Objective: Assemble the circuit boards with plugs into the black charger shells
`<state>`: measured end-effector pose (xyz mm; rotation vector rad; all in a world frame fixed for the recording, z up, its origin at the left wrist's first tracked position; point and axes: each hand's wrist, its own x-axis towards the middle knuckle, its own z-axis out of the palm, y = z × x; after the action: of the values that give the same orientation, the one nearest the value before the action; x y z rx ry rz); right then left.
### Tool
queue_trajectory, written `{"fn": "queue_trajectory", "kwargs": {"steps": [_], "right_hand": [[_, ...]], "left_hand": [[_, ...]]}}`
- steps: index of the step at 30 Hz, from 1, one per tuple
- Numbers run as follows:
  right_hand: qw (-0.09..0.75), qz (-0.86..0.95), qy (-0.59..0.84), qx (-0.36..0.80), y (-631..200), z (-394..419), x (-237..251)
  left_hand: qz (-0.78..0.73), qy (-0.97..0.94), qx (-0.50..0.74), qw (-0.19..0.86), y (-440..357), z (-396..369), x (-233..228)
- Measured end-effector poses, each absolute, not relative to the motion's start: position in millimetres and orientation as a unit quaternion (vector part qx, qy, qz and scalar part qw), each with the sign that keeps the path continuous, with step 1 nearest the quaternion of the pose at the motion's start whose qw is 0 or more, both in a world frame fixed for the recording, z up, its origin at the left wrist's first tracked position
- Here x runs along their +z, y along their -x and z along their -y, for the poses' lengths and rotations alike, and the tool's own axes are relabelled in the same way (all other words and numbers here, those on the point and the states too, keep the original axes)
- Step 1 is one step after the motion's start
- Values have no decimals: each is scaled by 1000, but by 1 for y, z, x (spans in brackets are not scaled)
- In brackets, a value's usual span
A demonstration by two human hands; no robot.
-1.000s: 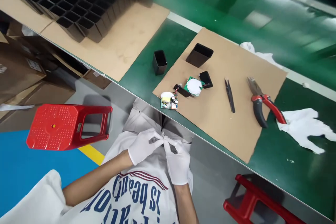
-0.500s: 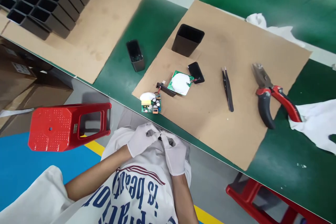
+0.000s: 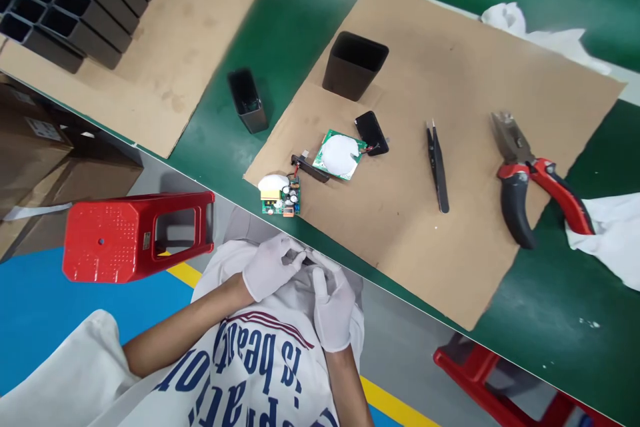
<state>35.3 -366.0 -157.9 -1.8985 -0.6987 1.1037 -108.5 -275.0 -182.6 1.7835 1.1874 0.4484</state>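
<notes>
Small dark part (image 3: pixel 306 258): being pinched between gloved left hand (image 3: pixel 270 265) and right hand (image 3: pixel 333 307) fingertips, below worktop (image 3: pixel 290 47) edge, near circuit board (image 3: pixel 281 199)

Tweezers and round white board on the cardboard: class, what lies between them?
In the head view, only a small black cap, wired to the board, lies before the tweezers; otherwise bare cardboard.
</notes>
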Motion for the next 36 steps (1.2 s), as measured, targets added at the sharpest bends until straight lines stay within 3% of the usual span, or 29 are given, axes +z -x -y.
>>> {"fn": "queue_trajectory", "kwargs": {"steps": [7, 15, 22, 29, 36], "right_hand": [[384, 264, 746, 476, -35, 364, -163], [355, 289, 755, 470, -27, 349, -175], [381, 277, 736, 487, -34, 355, -171], [414, 240, 659, 580, -48, 361, -156], [454, 187, 625, 607, -47, 355, -143]], "left_hand": [[-480, -751, 149, 428, 108, 273, -189], [-498, -720, 136, 463, 110, 276, -186], [-494, -652, 111, 564, 114, 253, -174], [-326, -590, 38, 738, 123, 221, -165], [-296, -615, 11, 731, 121, 217, -144]]}}
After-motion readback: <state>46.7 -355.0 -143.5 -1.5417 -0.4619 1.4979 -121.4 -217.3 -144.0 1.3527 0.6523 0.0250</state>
